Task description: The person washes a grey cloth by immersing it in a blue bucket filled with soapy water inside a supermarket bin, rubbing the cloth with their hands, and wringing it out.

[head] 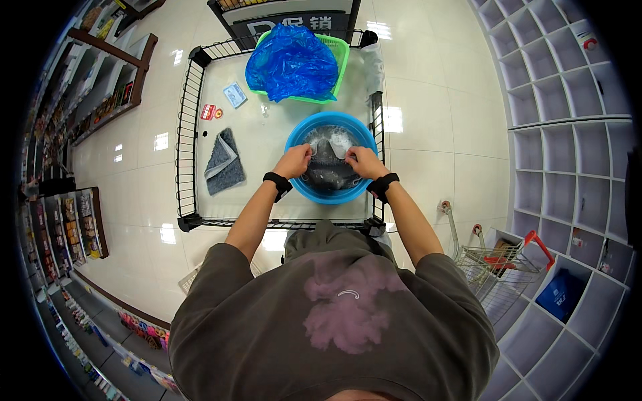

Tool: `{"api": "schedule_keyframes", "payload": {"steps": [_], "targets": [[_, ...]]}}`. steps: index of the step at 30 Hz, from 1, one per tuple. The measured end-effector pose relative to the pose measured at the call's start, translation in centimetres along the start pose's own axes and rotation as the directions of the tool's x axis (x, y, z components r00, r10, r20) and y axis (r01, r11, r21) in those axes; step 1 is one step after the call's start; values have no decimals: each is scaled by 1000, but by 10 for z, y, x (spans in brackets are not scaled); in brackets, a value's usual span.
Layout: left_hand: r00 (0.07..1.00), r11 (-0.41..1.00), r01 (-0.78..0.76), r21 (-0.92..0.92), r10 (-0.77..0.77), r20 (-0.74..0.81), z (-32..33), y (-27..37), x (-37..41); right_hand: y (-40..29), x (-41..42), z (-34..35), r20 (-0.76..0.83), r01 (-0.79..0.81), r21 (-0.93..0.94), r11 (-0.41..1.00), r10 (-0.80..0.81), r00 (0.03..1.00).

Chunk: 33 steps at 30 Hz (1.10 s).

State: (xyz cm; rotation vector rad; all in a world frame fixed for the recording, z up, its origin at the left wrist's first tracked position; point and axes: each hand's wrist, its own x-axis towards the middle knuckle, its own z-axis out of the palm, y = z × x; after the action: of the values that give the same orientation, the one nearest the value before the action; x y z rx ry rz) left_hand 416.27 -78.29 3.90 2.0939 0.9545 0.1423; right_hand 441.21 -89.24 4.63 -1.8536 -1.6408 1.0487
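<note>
A round blue plastic basin (331, 197) holds soapy water and a dark, wet cloth item (328, 168) with light parts. My left hand (297, 159) is over the basin's left side, its fingers pinching a light edge of the item. On the right side, my right hand (365, 161) pinches another light part. Both wrists wear black bands. Left of the basin lies a folded grey fluffy cloth (226, 163) with a pale edge. Farther up are a light blue packet (234, 95) and a red and white tag (208, 112). Crumpled blue plastic bags (293, 62) fill a green basket (342, 60).
A black wire rim (187, 135) surrounds the pale table surface. A shopping cart (501, 265) stands on the tiled floor at lower right, beside white cubby shelves (546, 145). Store shelves (108, 90) with goods line the left. A black sign board (301, 25) stands behind the table.
</note>
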Motion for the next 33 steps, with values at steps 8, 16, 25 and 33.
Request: {"api": "schedule_keyframes", "payload": {"steps": [8, 16, 25, 33], "targets": [[980, 989, -134, -70, 121, -160, -47, 36, -17, -66, -22, -42, -55, 69, 42, 997, -67, 996], [949, 970, -223, -98, 194, -247, -79, 75, -40, -104, -42, -67, -156, 123, 65, 990, -112, 981], [937, 961, -254, -112, 215, -275, -105, 111, -64, -144, -68, -87, -193, 115, 66, 991, -100, 976], [933, 963, -259, -79, 228, -279, -86, 77, -30, -107, -39, -78, -196, 119, 81, 990, -101, 975]]}}
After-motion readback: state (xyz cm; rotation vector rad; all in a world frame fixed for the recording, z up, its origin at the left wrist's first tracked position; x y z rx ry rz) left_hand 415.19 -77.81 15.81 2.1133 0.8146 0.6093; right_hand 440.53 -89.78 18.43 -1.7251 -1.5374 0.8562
